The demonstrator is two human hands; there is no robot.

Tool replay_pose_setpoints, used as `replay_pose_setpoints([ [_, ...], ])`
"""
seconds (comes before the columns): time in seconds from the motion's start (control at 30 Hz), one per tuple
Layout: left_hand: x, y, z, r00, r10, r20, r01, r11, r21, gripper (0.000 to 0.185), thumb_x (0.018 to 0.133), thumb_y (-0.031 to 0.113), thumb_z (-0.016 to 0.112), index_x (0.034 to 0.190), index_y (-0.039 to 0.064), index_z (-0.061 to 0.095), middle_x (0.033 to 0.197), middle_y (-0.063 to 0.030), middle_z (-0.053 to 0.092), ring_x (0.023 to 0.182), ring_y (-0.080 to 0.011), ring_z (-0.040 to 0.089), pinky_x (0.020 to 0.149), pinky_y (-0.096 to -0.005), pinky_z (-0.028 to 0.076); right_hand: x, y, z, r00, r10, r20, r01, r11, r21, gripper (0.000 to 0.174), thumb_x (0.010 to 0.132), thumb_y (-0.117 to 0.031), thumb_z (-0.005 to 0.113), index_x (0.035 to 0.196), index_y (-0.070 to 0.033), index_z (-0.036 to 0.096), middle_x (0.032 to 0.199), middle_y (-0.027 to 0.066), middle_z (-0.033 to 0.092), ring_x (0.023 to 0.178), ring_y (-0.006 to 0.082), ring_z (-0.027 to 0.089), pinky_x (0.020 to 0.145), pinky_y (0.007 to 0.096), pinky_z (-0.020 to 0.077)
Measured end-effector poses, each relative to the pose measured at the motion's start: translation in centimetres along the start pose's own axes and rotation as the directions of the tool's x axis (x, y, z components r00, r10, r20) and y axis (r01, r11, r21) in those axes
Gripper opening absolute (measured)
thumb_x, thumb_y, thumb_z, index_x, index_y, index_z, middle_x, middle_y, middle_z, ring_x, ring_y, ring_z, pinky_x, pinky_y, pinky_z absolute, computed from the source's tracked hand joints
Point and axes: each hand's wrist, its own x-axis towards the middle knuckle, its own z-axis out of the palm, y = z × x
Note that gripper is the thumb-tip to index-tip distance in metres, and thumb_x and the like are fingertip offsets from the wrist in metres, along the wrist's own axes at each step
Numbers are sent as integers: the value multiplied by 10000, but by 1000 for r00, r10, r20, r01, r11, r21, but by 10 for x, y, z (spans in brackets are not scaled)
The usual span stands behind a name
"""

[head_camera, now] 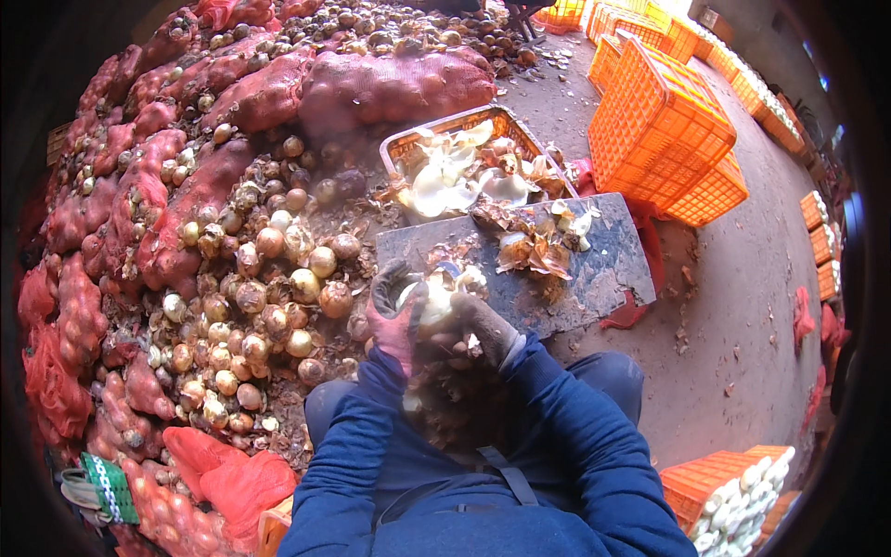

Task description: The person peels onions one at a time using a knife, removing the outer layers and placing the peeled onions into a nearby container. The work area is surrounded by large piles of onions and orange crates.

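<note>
Between my two gloved hands is a pale, partly peeled onion (435,305), held over the near edge of a worn board (445,240). My left hand (397,313), in a pink and dark glove, grips its left side. My right hand (484,327), in a dark glove, has its fingers curled against the right side, with loose skin near them. Something small and bluish shows just above the onion, too blurred to name. Brown skins and white onion pieces (539,254) lie on the board. Behind it, a plastic crate (511,118) holds white onion layers and skins.
Loose unpeeled onions (250,296) are heaped at the left, with red mesh sacks of onions (397,87) behind and beyond them. Orange crates (654,122) are stacked at the right. A crate of peeled white onions (710,480) stands at the lower right.
</note>
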Motion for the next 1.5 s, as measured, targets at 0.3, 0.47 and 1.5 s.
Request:
replay_pose_setpoints([
  [0.3,0,1,8,996,47,-77,-58,987,-152,489,902,74,697,1346,9,502,1280,-90,585,1131,-182,578,992,-319,491,20,16,-16,798,-563,216,530,485,-695,152,912,-176,593,966,-41,638,863,65,659,719,171,607,631,293,495],
  [0.47,-7,19,9,961,-228,154,273,724,-633,390,942,84,618,1313,-4,535,1274,-127,602,1133,-224,599,975,-349,504,31,28,-16,887,-448,-110,340,797,-499,77,814,-108,673,756,-113,622,865,85,670,795,266,629,764,404,486],
  [1.5,-8,50,33,948,-282,147,307,933,-190,512,834,164,734,1283,46,520,1098,-103,625,942,-198,629,795,-349,563,-4,-5,-12,777,-559,289,629,705,-327,301,941,-151,582,1202,0,584,1063,118,638,1044,239,587,941,355,464],
])
